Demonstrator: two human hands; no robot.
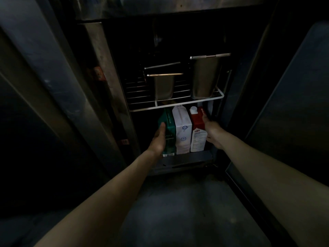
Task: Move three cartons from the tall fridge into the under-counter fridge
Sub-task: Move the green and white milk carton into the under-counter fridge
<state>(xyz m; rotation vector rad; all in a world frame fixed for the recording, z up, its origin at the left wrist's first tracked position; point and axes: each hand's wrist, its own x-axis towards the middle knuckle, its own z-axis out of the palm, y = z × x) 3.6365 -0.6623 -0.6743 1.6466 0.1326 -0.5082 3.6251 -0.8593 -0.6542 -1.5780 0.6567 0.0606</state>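
Three cartons [183, 130] stand squeezed between both hands: left [159, 139], right [212, 130], palms flat.

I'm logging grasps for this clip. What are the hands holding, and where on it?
The left hand presses the green carton on its outer left side; the right hand presses the red carton on its outer right side, squeezing the three-carton row together.

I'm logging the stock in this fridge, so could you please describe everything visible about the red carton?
The red carton stands upright at the right end of a row of three on the bottom level, under the wire shelf. It looks like coated paperboard, red above, with a pale printed lower panel and a white screw cap. Its left side touches the white carton; the right hand presses its right side.
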